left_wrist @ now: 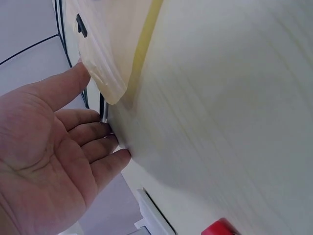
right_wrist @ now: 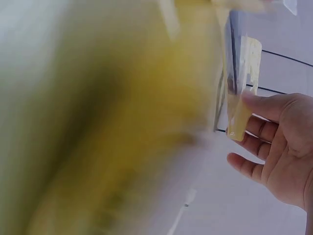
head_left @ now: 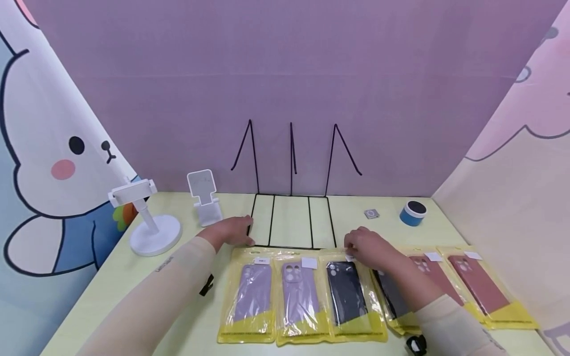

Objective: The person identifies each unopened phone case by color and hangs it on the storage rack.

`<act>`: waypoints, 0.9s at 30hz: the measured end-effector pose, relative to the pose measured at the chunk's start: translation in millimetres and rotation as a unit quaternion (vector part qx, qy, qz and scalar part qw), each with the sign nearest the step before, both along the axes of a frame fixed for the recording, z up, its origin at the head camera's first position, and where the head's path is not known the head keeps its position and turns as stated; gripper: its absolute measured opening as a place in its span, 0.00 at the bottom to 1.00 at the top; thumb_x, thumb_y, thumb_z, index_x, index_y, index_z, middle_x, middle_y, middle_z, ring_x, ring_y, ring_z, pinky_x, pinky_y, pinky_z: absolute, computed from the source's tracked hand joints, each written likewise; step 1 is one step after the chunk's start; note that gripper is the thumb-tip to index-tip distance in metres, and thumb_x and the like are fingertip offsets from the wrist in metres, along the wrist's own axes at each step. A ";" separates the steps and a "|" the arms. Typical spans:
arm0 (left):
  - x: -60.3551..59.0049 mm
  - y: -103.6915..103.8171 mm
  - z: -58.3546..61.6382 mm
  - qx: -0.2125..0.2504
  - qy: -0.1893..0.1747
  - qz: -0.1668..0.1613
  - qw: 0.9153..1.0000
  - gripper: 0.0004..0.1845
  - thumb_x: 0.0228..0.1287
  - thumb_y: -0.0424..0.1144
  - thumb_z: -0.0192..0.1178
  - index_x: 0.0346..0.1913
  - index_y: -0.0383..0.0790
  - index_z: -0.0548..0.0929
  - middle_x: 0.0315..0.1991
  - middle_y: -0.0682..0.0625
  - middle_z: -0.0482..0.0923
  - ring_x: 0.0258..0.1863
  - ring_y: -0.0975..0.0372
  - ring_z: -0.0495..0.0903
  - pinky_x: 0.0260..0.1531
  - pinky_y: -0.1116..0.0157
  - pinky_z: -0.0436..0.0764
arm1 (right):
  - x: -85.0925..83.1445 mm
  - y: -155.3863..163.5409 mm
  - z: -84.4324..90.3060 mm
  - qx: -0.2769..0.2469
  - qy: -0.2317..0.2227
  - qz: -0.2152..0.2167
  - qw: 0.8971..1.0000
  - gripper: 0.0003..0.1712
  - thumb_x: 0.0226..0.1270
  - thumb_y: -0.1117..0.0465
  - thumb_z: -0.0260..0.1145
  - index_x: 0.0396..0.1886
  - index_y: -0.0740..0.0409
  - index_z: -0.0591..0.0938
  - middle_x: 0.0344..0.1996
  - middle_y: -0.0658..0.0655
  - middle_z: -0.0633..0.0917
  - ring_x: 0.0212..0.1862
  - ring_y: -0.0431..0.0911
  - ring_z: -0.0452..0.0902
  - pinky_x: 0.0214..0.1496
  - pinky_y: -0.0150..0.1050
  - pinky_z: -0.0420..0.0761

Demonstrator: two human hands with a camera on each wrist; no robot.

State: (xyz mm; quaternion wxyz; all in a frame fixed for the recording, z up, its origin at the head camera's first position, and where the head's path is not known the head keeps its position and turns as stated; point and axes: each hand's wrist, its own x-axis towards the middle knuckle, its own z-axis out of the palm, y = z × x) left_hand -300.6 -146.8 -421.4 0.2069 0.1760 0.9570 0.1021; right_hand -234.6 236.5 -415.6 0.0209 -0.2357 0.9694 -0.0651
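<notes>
While the purple wall (head_left: 289,74) closes off the rear, the table (head_left: 102,306) supports all items. The rack (head_left: 291,196), of black wire, stands at rear centre; its base lies flat and three bent prongs rise before the wall. Six clear, yellow-edged packets, one phone case in each, form a row along the front. Order, left to right: lilac packet (head_left: 252,296), second lilac packet (head_left: 300,296), black packet (head_left: 347,294), dark packet (head_left: 394,301), red packet (head_left: 438,277), end packet (head_left: 478,284). The right forearm partly covers the dark packet.

The round stand (head_left: 153,227) is at far left. The left hand (head_left: 231,231) is at the rack's left edge, fingers extended and parted from the thumb, grasping nothing; the thumb is near the first lilac packet, contact uncertain. The right hand (head_left: 369,247) pinches the black packet at its top, thumb against fingers, near the rack's front right corner.

The folding stand (head_left: 206,198) sits between round stand and rack. The jar (head_left: 412,213), blue with a dark top, stands rear right. The grey square (head_left: 371,213) lies between rack and jar.
</notes>
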 end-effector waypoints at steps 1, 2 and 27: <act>-0.3 0.4 -0.1 -0.004 0.001 -0.001 1.000 0.45 0.65 0.51 0.63 0.75 0.31 0.55 0.76 0.35 0.51 0.76 0.44 0.53 0.76 0.51 0.55 | 0.6 0.4 2.6 -0.009 -0.002 -0.002 1.000 0.01 0.66 0.60 0.67 0.35 0.51 0.85 0.33 0.44 0.82 0.40 0.42 0.72 0.42 0.41 0.79; -0.5 0.8 0.0 -0.008 0.001 -0.001 1.000 0.45 0.65 0.51 0.63 0.75 0.32 0.56 0.76 0.35 0.51 0.76 0.45 0.53 0.76 0.51 0.55 | 1.5 0.8 6.4 -0.018 -0.007 -0.004 1.000 0.01 0.67 0.60 0.67 0.36 0.50 0.85 0.33 0.44 0.81 0.39 0.41 0.72 0.42 0.41 0.79; -0.4 12.2 0.7 -0.029 0.016 -0.013 0.999 0.43 0.65 0.49 0.63 0.74 0.27 0.58 0.75 0.31 0.52 0.74 0.42 0.55 0.75 0.50 0.56 | 34.4 1.9 124.7 -0.167 0.025 0.051 0.984 0.04 0.73 0.55 0.60 0.41 0.44 0.81 0.35 0.41 0.83 0.39 0.39 0.77 0.42 0.40 0.81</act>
